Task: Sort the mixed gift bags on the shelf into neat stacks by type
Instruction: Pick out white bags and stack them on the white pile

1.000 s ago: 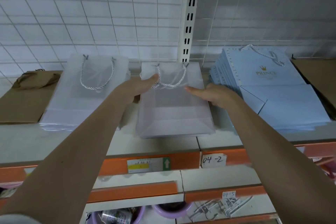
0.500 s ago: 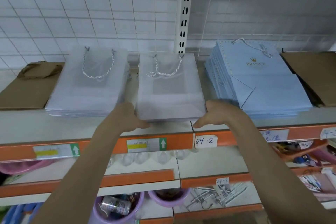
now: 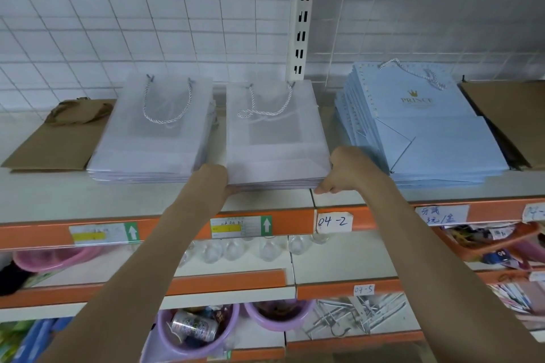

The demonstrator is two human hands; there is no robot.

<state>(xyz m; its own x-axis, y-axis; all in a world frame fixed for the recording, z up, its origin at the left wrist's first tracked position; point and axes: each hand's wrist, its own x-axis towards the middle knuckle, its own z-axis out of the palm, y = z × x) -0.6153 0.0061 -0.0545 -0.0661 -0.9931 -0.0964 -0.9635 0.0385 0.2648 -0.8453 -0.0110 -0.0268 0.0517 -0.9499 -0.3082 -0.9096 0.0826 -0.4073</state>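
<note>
On the shelf [image 3: 265, 200] lie flat stacks: brown paper bags [image 3: 56, 144] at the left, two stacks of frosted clear bags [image 3: 153, 138] [image 3: 277, 138] with rope handles, light blue bags [image 3: 427, 132], then brown bags [image 3: 513, 115] at the right.

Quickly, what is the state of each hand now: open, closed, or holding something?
Left hand: fingers hidden, pressed on the front left corner of the middle translucent bag stack; grip cannot be told.
Right hand: curled against the same stack's front right corner.

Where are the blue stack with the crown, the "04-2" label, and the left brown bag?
blue stack [image 3: 442, 144]: head view, top bag's face.
"04-2" label [image 3: 333, 221]: head view, middle.
left brown bag [image 3: 56, 144]: head view, flat face.
</note>
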